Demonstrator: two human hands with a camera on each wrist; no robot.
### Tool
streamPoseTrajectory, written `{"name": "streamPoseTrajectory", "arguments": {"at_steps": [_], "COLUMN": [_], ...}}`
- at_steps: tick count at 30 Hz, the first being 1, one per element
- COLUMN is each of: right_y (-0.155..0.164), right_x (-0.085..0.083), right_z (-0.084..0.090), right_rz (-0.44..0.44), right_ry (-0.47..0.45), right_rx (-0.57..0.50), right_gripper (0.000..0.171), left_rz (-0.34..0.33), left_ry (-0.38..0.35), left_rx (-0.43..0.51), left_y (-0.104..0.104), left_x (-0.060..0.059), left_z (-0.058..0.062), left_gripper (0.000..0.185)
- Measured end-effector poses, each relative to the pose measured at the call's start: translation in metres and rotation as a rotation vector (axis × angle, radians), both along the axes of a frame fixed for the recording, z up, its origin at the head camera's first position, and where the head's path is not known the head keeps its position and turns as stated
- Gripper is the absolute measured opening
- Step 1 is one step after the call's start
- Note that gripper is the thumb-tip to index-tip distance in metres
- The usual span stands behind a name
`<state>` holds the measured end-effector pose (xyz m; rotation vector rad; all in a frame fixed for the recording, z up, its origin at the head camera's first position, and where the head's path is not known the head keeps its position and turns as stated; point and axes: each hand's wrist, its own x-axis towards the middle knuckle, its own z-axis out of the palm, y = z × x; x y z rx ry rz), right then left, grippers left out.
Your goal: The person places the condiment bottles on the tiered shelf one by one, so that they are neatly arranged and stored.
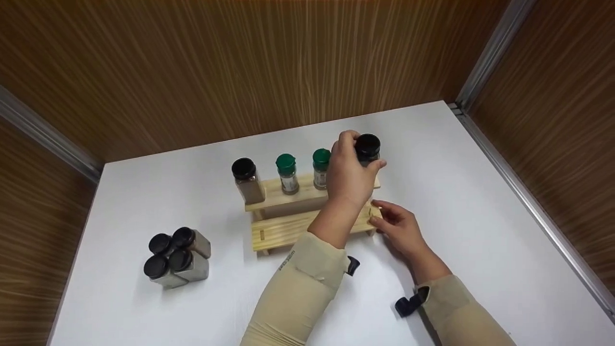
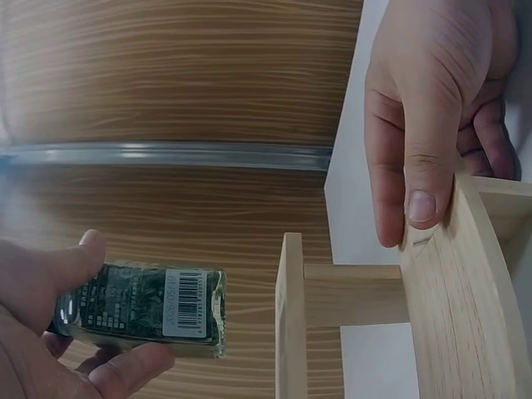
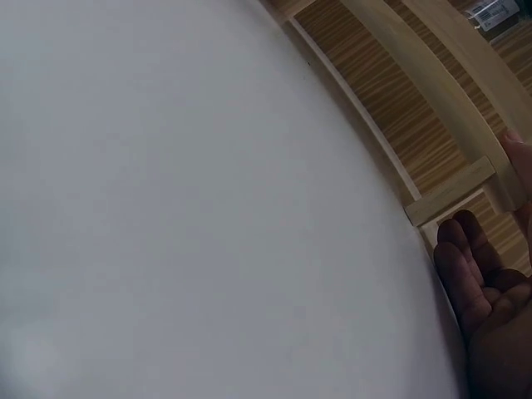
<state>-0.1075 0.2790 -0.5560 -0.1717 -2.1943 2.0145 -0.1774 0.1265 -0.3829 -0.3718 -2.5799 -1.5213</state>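
Note:
My left hand holds a black-capped spice jar over the right end of the two-tier wooden rack. In the left wrist view the glass jar shows dark green contents and a barcode label, its base apart from the upper shelf. My right hand grips the right end of the lower shelf, thumb and forefinger at its corner in the left wrist view. On the upper tier stand a black-capped jar at the left and two green-capped jars, one left of the other.
Several black-capped square jars are grouped upright on the white table, left of the rack. Wood-grain panels enclose the back and sides, with metal strips along the side panels.

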Motion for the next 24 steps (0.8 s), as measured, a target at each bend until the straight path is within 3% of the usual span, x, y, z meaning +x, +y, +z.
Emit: {"name": "streamPoseTrajectory", "arguments": {"at_steps": [16, 24], "right_y": [-0.008, -0.010], "right_x": [-0.001, -0.003], "right_z": [0.001, 0.001], "right_rz": [0.022, 0.016], "right_ry": [-0.010, -0.005], "right_rx": [0.011, 0.017], "right_gripper": [0.044, 0.043], "left_rz": [0.042, 0.062], "left_ry": [-0.008, -0.025], "left_rx": [-0.071, -0.083], "left_y": [-0.001, 0.000], "left_x": [-0.010, -0.012], "left_z": [-0.015, -0.016], "left_gripper": [0.063, 0.066]}}
